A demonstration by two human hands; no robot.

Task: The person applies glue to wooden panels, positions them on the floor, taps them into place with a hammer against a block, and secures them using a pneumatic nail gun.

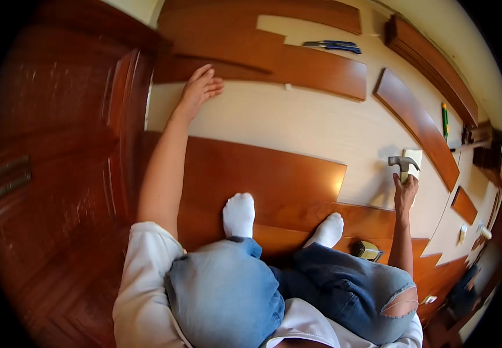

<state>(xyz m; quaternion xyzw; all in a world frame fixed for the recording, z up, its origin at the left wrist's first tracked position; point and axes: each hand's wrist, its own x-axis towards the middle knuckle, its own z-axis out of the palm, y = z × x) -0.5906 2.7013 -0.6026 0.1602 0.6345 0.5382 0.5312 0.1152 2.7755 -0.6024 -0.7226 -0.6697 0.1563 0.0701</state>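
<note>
My left hand (200, 90) reaches out at the far left, its fingers loosely extended with nothing in them. It hovers by the near edge of a row of laid reddish-brown floor planks (320, 69). My right hand (406, 190) is wrapped round the handle of a claw hammer (403, 163), just below the metal head. Behind the hammer, a pale block (414, 158) shows partly; whether the hand touches it, I cannot tell. Between the two laid plank areas runs a strip of pale underlayment (251, 116). Under my feet are more fitted planks (251, 174).
A brown door (59, 127) stands at left. A blue utility knife (335, 46) lies on the far underlayment. At right are a loose plank (416, 124), stacked planks (430, 64), a green-handled tool (445, 120) and a short plank piece (464, 206). A tape measure (367, 250) sits beside my knee.
</note>
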